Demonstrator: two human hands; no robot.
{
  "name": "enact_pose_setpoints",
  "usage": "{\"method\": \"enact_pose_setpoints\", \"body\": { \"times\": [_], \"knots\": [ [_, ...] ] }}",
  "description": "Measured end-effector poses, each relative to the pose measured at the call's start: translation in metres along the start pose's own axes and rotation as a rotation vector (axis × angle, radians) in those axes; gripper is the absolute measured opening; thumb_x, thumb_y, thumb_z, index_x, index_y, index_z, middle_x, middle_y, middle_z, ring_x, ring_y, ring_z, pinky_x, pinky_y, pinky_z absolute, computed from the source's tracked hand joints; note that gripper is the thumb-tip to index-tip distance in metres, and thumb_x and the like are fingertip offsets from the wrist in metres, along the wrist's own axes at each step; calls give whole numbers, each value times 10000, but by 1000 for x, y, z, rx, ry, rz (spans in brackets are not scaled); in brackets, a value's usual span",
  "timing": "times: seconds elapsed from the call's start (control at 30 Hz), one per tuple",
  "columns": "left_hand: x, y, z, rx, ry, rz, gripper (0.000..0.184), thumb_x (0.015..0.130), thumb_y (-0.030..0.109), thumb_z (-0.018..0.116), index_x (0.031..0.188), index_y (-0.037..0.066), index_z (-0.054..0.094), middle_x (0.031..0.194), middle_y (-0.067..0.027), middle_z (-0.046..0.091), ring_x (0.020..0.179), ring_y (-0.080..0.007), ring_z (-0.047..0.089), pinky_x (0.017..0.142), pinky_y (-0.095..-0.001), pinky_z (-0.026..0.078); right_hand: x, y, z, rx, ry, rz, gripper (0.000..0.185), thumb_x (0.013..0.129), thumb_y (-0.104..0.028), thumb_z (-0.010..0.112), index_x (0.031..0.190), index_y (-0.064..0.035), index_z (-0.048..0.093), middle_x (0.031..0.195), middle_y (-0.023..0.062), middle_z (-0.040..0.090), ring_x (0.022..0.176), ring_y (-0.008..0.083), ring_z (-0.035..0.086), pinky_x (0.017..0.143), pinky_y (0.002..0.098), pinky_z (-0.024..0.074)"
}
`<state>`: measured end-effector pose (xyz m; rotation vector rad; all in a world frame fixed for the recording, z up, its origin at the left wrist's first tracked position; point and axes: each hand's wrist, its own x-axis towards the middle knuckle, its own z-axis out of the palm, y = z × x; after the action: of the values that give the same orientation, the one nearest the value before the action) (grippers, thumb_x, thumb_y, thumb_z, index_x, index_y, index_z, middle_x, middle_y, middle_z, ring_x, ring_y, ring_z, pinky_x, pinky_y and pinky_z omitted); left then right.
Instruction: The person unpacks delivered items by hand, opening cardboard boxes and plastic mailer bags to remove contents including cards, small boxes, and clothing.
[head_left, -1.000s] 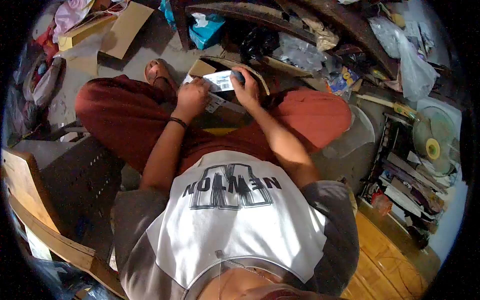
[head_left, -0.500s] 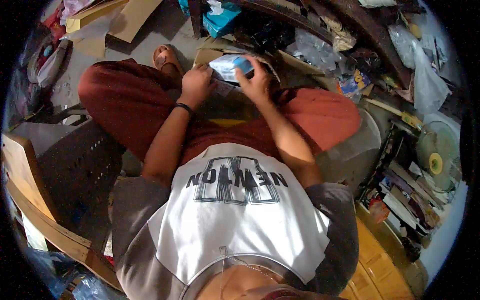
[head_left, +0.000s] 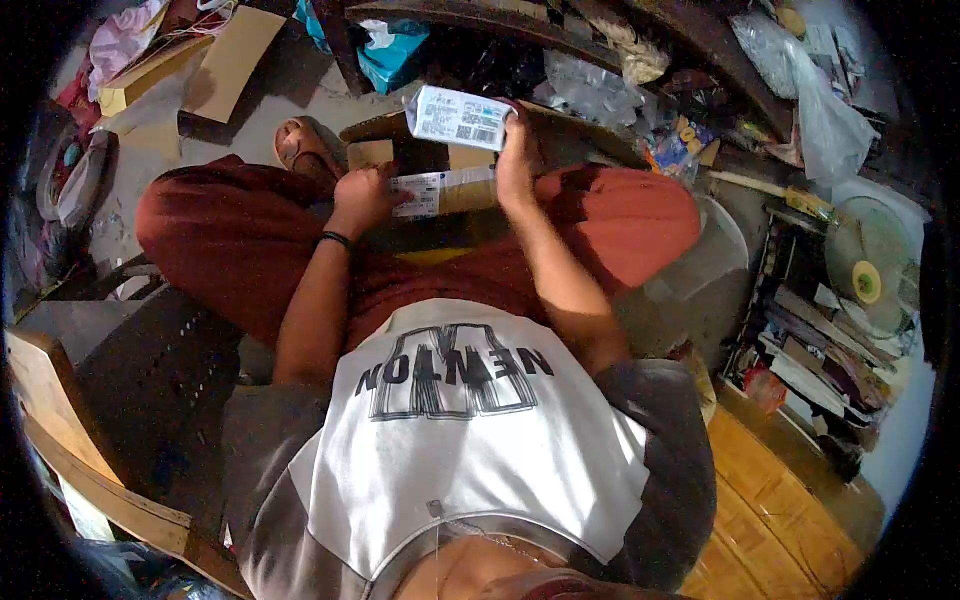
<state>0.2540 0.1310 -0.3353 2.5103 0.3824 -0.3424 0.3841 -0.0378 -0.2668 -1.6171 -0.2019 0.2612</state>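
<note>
Above the open carton's [head_left: 468,198] far edge, head view: white package [head_left: 455,118] outside it, right hand [head_left: 516,172] partly closed round the package's right end. Left hand [head_left: 362,200] curled near carton's left edge (grip unclear). Carton unsealed.

The box [head_left: 465,194] sits between the legs [head_left: 225,225], packet [head_left: 458,118] apparently above.

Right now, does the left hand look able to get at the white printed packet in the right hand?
Probably yes: the left hand is close by, at the open brown cardboard box, and nothing visible stands between it and the packet.
</note>
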Motion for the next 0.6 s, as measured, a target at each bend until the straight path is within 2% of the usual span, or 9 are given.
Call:
{"method": "enact_pose_setpoints", "body": {
  "times": [0.07, 0.13, 0.23, 0.27, 0.3, 0.37, 0.5, 0.53, 0.6],
  "knots": [
    [0, 3, -6, 89, -72, -21, 389, 693, 406, 739, 878, 78, 643, 792, -124, 655, 826, -309, 635, 717, -425, 516, 3, -14, -24, -155, -80, -97, 333, 948, -257, 426, 1115, -28, 600, 1028, 53, 623, 953, 142, 563, 828, 295, 447],
    [1, 1, -3, 178, -95, 9, 384, 699, 407, 735, 864, 75, 633, 789, -126, 655, 823, -309, 636, 722, -426, 515, 16, -16, -53, -347, 58, -148, 338, 961, -302, 474, 1144, -44, 594, 1031, 61, 629, 920, 156, 577, 830, 295, 450],
    [4, -11, 20, 264, -71, 100, 375, 706, 400, 729, 855, 72, 625, 784, -132, 653, 820, -311, 635, 734, -429, 512, 65, -14, -106, -587, 281, 110, 644, 885, -488, 561, 1274, 19, 477, 1140, 239, 600, 1051, 370, 570, 946, 426, 414],
    [4, -14, 25, 267, -72, 113, 377, 708, 401, 726, 860, 71, 624, 779, -134, 652, 819, -311, 634, 738, -430, 511, 84, 4, -125, -604, 302, 27, 665, 844, -505, 614, 1291, -27, 495, 1152, 192, 587, 985, 271, 601, 737, 371, 519],
    [4, -15, 27, 271, -72, 121, 379, 710, 402, 724, 865, 70, 624, 774, -135, 651, 819, -310, 634, 742, -431, 510, 97, 16, -136, -752, 268, 16, 682, 834, -509, 624, 1306, -37, 485, 1184, 205, 569, 1014, 291, 592, 772, 391, 510],
    [-9, 1, 11, 311, 32, 169, 351, 734, 402, 706, 812, 67, 635, 765, -126, 651, 811, -307, 631, 744, -423, 508, 112, 38, -143, -1040, 187, -7, 719, 815, -519, 644, 1335, -56, 465, 1248, 229, 532, 1071, 332, 574, 842, 430, 493],
    [-13, 24, -5, 97, 364, 140, 351, 798, 380, 661, 680, 50, 640, 728, -101, 649, 761, -294, 623, 699, -414, 506, 115, 96, -134, -874, 47, -9, 820, 788, -542, 659, 1423, -127, 351, 1321, 242, 476, 1221, 385, 468, 966, 463, 416],
    [-7, 17, 3, 106, 570, 243, 337, 812, 313, 676, 603, 53, 632, 695, -78, 642, 695, -267, 613, 616, -391, 500, 125, 122, -143, -951, 86, -76, 839, 786, -553, 651, 1443, -155, 314, 1329, 225, 477, 1238, 376, 457, 978, 457, 410],
    [-2, 13, 4, 89, 730, 290, 281, 785, 259, 712, 602, 64, 624, 671, -66, 632, 655, -240, 600, 567, -370, 485, 119, 90, -121, -1350, 105, 99, 862, 784, -569, 643, 1456, -167, 283, 1353, 204, 462, 1241, 359, 461, 987, 441, 408]
  ]
}}
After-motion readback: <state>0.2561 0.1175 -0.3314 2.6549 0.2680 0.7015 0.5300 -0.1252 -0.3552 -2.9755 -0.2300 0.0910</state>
